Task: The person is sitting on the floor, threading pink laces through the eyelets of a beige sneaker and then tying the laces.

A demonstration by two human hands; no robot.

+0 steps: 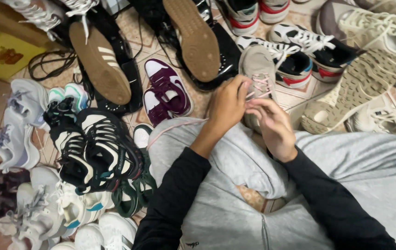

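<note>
A beige suede sneaker (258,69) with pale pink laces (262,84) stands in front of my grey-trousered knees, toe pointing away. My left hand (228,105) is at the shoe's near left side, fingers pinched on a pink lace. One lace end trails left over my knee (170,127). My right hand (274,127) is just below the shoe's throat, fingers curled around the other lace. Both arms wear black sleeves.
Many shoes cover the tiled floor: a small purple pair (165,92), black-and-white trainers (96,148) at left, white and grey sneakers (17,120) at far left, brown soles (101,62) turned up at the top, a beige knobbly sole (355,88) at right. A yellow box (1,55) lies top left.
</note>
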